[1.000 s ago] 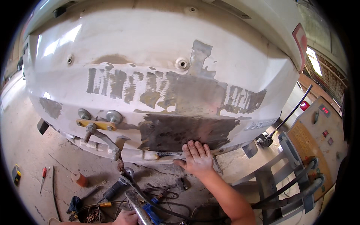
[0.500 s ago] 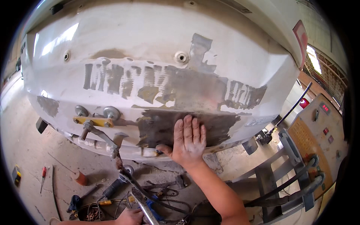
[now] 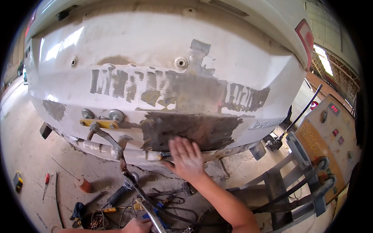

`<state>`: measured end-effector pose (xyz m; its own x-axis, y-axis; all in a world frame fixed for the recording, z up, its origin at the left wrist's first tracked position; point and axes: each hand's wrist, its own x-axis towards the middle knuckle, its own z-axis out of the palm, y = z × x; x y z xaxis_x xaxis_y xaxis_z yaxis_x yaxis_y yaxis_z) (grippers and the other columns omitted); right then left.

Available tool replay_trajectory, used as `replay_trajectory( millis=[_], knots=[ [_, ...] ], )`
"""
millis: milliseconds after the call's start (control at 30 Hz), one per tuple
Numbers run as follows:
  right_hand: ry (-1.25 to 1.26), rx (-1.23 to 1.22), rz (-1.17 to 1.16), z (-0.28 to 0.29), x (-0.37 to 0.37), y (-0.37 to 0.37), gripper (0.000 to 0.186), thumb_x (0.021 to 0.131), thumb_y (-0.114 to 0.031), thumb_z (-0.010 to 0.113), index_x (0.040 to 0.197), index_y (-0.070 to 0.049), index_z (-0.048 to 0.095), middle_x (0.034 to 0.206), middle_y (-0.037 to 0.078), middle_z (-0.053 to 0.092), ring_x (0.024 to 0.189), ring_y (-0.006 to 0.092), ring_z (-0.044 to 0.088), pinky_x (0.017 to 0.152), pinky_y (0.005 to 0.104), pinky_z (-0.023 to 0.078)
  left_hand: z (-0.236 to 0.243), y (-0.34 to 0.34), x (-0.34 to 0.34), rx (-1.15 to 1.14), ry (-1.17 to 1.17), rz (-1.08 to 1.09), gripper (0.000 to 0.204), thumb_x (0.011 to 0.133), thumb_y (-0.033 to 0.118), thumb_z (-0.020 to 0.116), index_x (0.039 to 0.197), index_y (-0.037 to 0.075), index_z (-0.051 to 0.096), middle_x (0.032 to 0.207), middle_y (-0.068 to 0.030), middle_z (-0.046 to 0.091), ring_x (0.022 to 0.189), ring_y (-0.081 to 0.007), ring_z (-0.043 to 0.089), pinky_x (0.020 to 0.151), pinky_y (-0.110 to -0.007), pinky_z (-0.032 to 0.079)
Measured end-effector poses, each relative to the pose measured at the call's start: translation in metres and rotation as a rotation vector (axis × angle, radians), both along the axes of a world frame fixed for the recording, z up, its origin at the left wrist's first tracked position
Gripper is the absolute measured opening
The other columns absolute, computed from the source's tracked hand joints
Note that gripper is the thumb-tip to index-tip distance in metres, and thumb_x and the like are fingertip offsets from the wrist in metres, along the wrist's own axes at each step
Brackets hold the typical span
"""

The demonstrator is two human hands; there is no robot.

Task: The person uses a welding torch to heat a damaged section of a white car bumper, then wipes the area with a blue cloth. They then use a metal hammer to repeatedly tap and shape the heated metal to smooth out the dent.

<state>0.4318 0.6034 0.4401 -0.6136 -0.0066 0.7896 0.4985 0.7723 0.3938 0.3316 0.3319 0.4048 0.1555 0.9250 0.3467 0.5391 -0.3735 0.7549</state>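
My right hand (image 3: 186,158) is open, its fingers stretched out at the lower edge of a bare dark metal patch (image 3: 163,130) on the white car's rear panel (image 3: 136,31). Whether the fingertips press on the metal or hover, I cannot tell. Low in the view, my left hand (image 3: 136,225) is closed around a shiny metal bar (image 3: 155,218), with its fingers partly hidden. Left of the patch, a yellow plate (image 3: 103,123) with two round metal pads sits against the panel. A hooked metal rod (image 3: 108,139) is fastened to this plate and leads down toward the bar.
A control box (image 3: 324,136) with a red display and thick cables stands at the right on a metal frame. Across the floor lie a grinder (image 3: 119,194), a hammer (image 3: 186,189), a screwdriver (image 3: 46,182), a tape measure (image 3: 17,181) and tangled cords.
My right hand has slid down and slightly left over the dark patch, to its lower edge. The view has shifted a little. My left hand keeps its place at the bar.
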Motion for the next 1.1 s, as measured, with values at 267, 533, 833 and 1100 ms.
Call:
replay_trajectory(
  millis=[267,533,833,1100],
  knots=[
    [-0.27,0.391,0.014,0.058,-0.021,-0.002,0.062,0.093,-0.049,0.035,0.145,-0.016,0.03,0.151,-0.001,0.027,0.14,0.015,0.021,0.116,0.0391,0.008,-0.003,0.015,0.014,-0.145,0.085,-0.02,0.028,0.08,0.028,0.063,0.082,0.001,0.057,0.079,-0.0209,0.057,0.073,-0.043,0.056,0.063,-0.047,0.046],
    [-0.397,0.501,-0.057,0.039,0.043,0.037,0.063,0.091,-0.054,0.036,0.145,-0.022,0.028,0.151,-0.007,0.024,0.14,0.0096,0.018,0.115,0.0349,0.01,-0.006,0.011,0.019,0.021,-0.022,-0.007,0.028,0.079,0.026,0.063,0.088,0.0,0.06,0.077,-0.0193,0.059,0.072,-0.0409,0.058,0.065,-0.045,0.048],
    [-0.323,0.236,-0.079,0.009,0.083,0.044,0.067,0.089,-0.058,0.04,0.144,-0.02,0.032,0.151,-0.004,0.027,0.14,0.0129,0.019,0.115,0.0375,0.01,0.007,0.005,0.011,-0.013,0.01,-0.05,0.031,0.08,0.03,0.064,0.083,0.0,0.058,0.067,-0.0197,0.054,0.06,-0.0413,0.055,0.054,-0.046,0.044],
    [-0.02,0.313,-0.034,0.062,0.026,0.029,0.078,0.088,-0.063,0.038,0.14,-0.004,0.037,0.149,0.015,0.028,0.14,0.0288,0.022,0.112,0.0475,0.014,0.001,0.01,0.005,-0.015,0.016,-0.028,0.032,0.08,0.031,0.064,0.079,0.0,0.056,0.066,-0.0196,0.053,0.059,-0.0408,0.055,0.053,-0.047,0.044]
  ],
)
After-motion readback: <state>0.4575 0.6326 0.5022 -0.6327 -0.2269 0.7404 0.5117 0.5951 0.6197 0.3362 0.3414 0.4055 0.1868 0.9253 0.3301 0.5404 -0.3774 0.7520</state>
